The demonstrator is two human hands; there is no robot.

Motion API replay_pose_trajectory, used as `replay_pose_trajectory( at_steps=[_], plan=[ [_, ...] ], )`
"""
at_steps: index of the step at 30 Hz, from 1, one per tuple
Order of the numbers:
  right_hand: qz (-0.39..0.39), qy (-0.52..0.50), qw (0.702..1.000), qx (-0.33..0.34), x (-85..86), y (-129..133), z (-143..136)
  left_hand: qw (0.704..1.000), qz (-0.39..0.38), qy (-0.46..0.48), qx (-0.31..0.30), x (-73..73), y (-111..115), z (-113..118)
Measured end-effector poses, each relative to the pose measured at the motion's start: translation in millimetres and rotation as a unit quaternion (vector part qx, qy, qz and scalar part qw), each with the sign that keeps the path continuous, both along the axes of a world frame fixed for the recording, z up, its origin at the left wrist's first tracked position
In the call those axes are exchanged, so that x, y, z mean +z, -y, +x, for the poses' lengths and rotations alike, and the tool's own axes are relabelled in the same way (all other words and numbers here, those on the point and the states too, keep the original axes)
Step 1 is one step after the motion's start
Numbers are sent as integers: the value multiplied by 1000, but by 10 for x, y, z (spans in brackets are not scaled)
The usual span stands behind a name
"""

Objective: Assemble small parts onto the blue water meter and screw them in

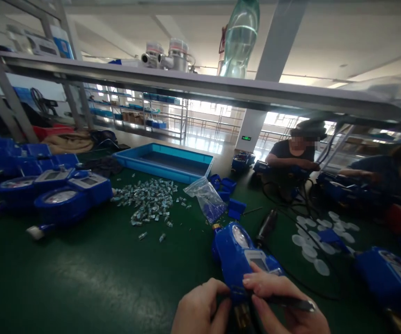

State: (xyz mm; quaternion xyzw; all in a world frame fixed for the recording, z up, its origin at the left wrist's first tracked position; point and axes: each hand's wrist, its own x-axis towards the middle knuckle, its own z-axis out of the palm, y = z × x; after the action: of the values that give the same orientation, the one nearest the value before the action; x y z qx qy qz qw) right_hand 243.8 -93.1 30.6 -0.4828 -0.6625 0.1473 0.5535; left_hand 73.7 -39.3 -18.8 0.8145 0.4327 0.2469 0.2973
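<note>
A blue water meter [235, 260] with a round dial and a small display lies in front of me, its brass end towards me. My left hand [203, 306] is closed at the meter's near left side, thumb and fingers pressed against its edge. On the opposite side, my right hand [284, 301] has its fingertips on the meter close to the display. A slim dark tool [291, 302], like a pen or tweezers, is held across that right hand. Whatever small part lies between the fingertips is hidden.
Small clear-and-metal parts [151, 199] are heaped left of centre, before a blue tray [165, 162]. A plastic bag [209, 199], a black-handled screwdriver [267, 227] and white discs [308, 241] lie around. More meters [61, 199] stand left. Two people sit at right under a shelf [200, 86].
</note>
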Motion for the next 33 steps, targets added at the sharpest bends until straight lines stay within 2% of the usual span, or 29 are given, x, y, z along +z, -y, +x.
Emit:
replay_pose_trajectory(
  at_steps=[4, 9, 16, 19, 25, 33],
  plan=[
    [54, 106, 993, 22, 49, -6, 152, 998, -35, 45, -17, 91, -6, 61],
    [38, 111, 993, 27, -7, 21, 199, 997, -50, 50, -9, 140, 10, 88],
    [42, 143, 989, 24, 38, -8, 190, 994, -67, 83, -8, 131, 15, 148],
    [45, 159, 985, 42, 12, -26, 223, 990, -98, 101, -11, 130, -12, 151],
    [43, 141, 987, 64, -37, 6, 242, 971, -195, 129, -57, 155, -112, 128],
    [47, 112, 991, 58, -87, 42, 249, 968, -206, 127, -62, 135, -144, 115]
  ],
)
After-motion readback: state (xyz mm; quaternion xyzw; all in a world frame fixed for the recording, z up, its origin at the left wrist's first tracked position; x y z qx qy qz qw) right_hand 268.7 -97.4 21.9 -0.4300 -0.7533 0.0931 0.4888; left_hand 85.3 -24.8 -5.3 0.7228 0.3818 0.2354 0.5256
